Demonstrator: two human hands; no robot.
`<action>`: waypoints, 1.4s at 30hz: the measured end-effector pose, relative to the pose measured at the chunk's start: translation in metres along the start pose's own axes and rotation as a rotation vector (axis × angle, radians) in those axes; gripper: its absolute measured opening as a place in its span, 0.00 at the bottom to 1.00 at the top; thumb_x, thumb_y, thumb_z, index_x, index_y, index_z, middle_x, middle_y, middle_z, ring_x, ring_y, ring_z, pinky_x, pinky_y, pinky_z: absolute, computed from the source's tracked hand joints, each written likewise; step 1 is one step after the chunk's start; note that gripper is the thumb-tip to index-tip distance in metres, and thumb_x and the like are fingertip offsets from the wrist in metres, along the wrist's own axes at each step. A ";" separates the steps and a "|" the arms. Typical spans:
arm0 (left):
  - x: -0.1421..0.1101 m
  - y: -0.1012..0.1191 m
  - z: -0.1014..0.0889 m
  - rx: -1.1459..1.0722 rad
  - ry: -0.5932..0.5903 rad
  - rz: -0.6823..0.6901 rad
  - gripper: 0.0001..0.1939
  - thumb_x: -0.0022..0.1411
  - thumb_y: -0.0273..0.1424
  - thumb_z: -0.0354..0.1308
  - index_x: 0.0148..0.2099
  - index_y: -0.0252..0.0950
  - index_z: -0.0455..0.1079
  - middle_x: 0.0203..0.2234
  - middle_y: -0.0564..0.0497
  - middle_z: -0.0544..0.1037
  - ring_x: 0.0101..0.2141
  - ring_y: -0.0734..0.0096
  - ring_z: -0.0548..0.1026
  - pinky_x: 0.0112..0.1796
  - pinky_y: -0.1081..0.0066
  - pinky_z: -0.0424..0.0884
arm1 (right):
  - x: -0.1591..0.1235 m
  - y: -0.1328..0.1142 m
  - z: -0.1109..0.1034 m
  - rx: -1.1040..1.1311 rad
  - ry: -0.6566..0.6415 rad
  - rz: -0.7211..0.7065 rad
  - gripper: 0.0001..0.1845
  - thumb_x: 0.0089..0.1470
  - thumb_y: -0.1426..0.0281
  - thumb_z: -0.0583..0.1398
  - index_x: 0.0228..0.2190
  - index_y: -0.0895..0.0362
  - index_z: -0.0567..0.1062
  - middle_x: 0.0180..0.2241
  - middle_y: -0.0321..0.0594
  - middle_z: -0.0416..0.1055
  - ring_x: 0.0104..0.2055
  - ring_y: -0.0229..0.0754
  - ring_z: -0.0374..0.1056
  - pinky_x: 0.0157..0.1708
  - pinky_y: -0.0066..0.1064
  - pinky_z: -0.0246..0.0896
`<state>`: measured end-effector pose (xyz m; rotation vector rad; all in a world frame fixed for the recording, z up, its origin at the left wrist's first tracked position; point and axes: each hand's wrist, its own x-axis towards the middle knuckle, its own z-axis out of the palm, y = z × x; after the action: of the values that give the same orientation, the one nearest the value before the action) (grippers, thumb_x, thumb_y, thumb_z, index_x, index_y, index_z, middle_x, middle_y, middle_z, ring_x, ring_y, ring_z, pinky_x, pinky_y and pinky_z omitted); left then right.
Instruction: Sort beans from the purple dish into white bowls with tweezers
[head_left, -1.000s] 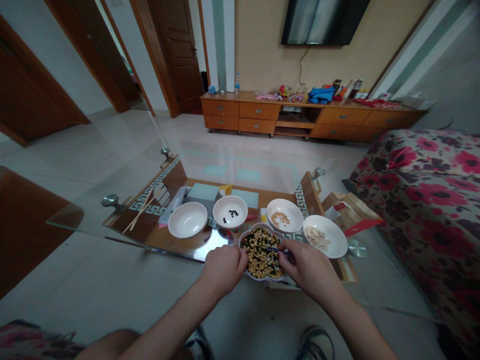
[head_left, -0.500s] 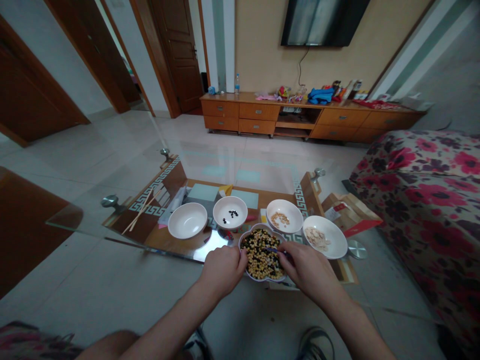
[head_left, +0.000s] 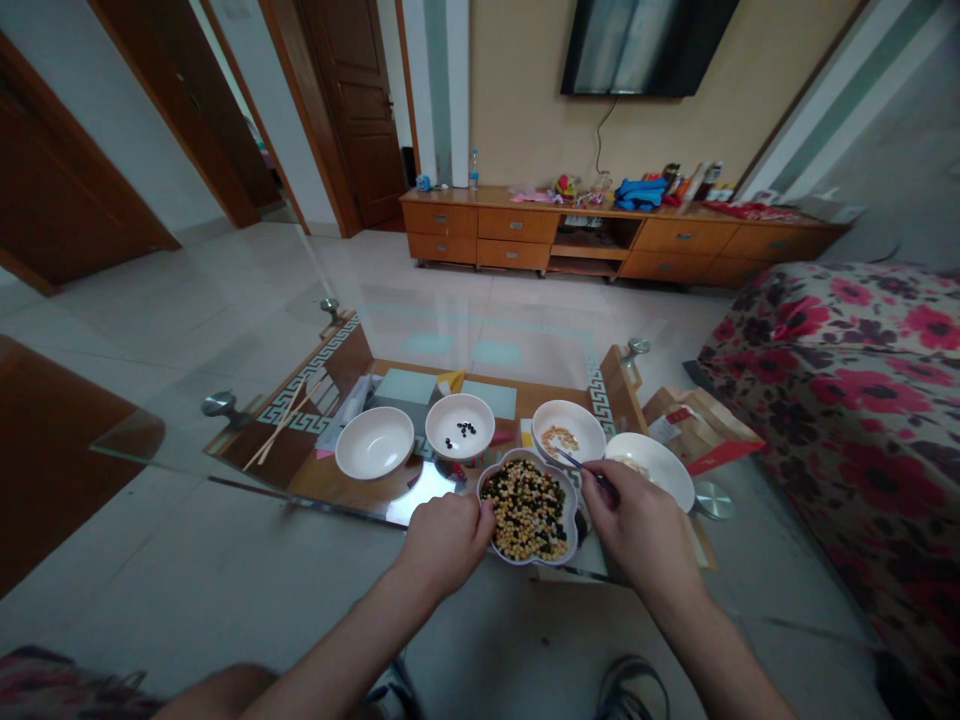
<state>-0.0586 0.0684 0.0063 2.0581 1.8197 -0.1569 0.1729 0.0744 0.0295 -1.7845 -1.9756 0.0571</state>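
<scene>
Above flower-shaped dish point(head_left: 519, 453), right hand point(head_left: 637, 527) angles tweezers point(head_left: 579, 469) up-left.

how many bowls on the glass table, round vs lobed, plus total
round white bowls: 4
lobed bowl: 1
total: 5

Yellow-and-black bean mix point(head_left: 525, 510), white dish point(head_left: 573, 512)
</scene>
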 end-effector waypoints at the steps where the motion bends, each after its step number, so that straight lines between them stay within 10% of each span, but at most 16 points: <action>1: 0.000 0.000 0.000 0.002 0.002 0.003 0.31 0.74 0.43 0.36 0.40 0.33 0.78 0.36 0.38 0.83 0.38 0.53 0.82 0.38 0.60 0.72 | 0.000 0.001 0.000 -0.018 0.014 0.036 0.14 0.63 0.62 0.55 0.37 0.53 0.80 0.32 0.42 0.81 0.31 0.47 0.76 0.29 0.33 0.59; 19: 0.001 -0.001 0.002 0.008 0.007 0.001 0.31 0.74 0.43 0.35 0.40 0.34 0.79 0.36 0.38 0.83 0.37 0.52 0.82 0.39 0.58 0.73 | 0.001 0.005 0.000 0.066 0.039 0.179 0.15 0.60 0.59 0.57 0.37 0.52 0.82 0.29 0.42 0.81 0.31 0.48 0.77 0.30 0.33 0.61; 31: 0.001 -0.001 0.002 0.004 0.012 0.005 0.31 0.74 0.43 0.35 0.39 0.34 0.79 0.36 0.39 0.84 0.38 0.53 0.82 0.38 0.60 0.73 | 0.001 -0.003 0.003 -0.071 -0.349 0.118 0.12 0.59 0.63 0.56 0.34 0.51 0.80 0.32 0.41 0.81 0.35 0.50 0.77 0.28 0.33 0.53; 42: 0.001 -0.002 0.003 0.006 0.021 0.007 0.30 0.74 0.42 0.36 0.40 0.34 0.78 0.36 0.40 0.84 0.37 0.54 0.82 0.38 0.60 0.73 | 0.001 -0.004 0.005 -0.105 -0.411 0.084 0.13 0.60 0.64 0.56 0.37 0.51 0.81 0.35 0.42 0.83 0.38 0.50 0.79 0.30 0.33 0.58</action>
<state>-0.0596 0.0686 0.0031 2.0775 1.8255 -0.1395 0.1673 0.0759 0.0263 -2.0530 -2.2124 0.3819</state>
